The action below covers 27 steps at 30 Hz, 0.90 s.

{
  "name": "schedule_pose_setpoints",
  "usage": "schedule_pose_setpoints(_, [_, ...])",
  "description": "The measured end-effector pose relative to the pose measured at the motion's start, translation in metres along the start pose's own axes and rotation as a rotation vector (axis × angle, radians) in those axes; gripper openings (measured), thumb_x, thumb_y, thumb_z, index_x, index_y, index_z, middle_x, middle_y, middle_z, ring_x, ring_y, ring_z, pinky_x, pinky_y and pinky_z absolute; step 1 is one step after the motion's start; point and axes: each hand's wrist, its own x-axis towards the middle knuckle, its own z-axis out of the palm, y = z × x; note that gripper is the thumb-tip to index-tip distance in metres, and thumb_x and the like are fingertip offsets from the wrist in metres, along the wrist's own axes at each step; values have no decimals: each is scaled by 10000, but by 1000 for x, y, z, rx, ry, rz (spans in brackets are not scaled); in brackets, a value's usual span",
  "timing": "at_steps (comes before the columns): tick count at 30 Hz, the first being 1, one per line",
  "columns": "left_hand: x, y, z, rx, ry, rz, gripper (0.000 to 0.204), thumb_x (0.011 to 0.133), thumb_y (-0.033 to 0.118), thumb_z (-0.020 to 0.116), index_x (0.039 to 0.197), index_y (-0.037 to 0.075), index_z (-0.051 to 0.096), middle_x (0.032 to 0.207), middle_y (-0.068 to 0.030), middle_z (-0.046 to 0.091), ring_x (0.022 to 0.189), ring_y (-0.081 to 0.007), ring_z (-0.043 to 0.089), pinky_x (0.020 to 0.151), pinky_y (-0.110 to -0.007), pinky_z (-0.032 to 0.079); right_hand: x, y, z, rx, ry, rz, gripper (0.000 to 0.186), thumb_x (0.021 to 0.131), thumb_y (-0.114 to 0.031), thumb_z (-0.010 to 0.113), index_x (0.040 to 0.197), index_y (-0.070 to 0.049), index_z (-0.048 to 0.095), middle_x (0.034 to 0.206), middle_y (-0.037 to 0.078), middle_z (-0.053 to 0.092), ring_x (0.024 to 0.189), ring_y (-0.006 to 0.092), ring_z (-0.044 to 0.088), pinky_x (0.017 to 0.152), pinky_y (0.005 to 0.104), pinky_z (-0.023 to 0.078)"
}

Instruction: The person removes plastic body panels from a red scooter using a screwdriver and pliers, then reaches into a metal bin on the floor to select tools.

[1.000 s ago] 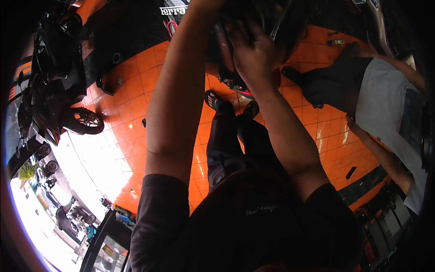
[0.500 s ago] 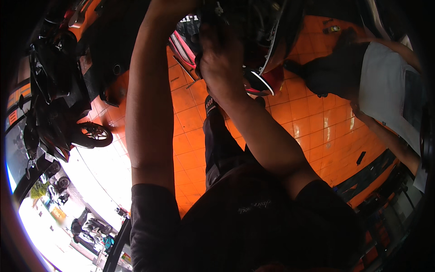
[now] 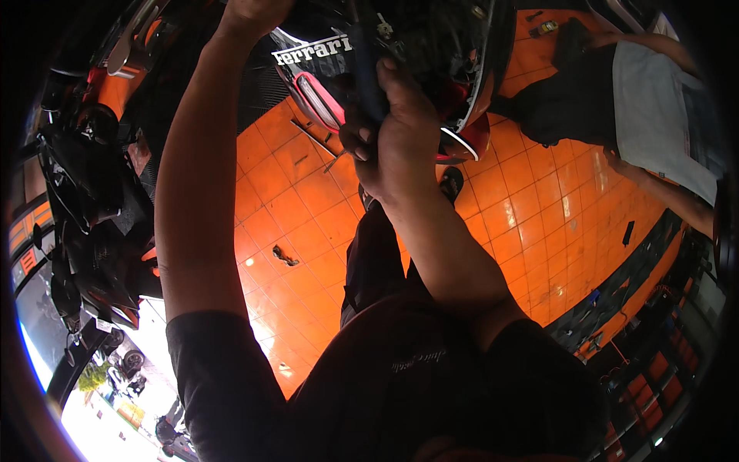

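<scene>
My right hand is closed around a dark blue tool handle that points up into the underside of a black and red motorcycle body. A red-edged panel sits just left of that hand. My left hand reaches up to the same machine at the top edge. Its fingers are cut off by the frame, so its grip is hidden. Both forearms rise from my dark shirt at the bottom. My dark trousers and shoes stand on the orange tiled floor below.
Another person in a white shirt and dark trousers crouches at the upper right. A second black and orange motorcycle stands on the left. Small dark bits lie on the tiles. Shelving runs along the lower right.
My right hand has come lower and nearer the middle of the view, still on the tool. The motorcycle body has come further into view at the top.
</scene>
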Motion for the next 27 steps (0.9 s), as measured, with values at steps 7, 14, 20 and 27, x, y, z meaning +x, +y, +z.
schedule_pose_setpoints(7, [-31,-34,-25,-338,47,-362,372,1013,370,408,1001,54,604,955,-48,607,871,-145,572,839,-303,443,3,6,-8,201,-29,91,279,950,-296,522,1056,-40,558,952,121,652,441,43,397,347,179,294])
schedule_pose_setpoints(14, [-53,-36,-20,-456,144,-438,475,937,458,533,1070,15,645,798,-95,656,791,-192,618,773,-316,460,6,-3,-17,170,-68,83,272,963,-280,504,1082,-40,557,930,144,651,425,47,403,336,169,291])
schedule_pose_setpoints(20, [-3,21,-9,-28,-58,-50,263,850,62,629,1104,-7,623,939,-123,669,856,-192,615,736,-326,487,2,4,-4,-103,79,-21,292,944,-296,553,1160,-100,558,885,100,655,414,57,402,342,189,289])
schedule_pose_setpoints(27, [19,34,-8,911,-46,600,302,784,25,616,1084,52,606,1037,-183,621,981,-393,585,829,-450,485,8,21,-5,-416,35,-282,342,966,-279,542,1254,-96,543,828,29,637,391,46,395,337,202,287])
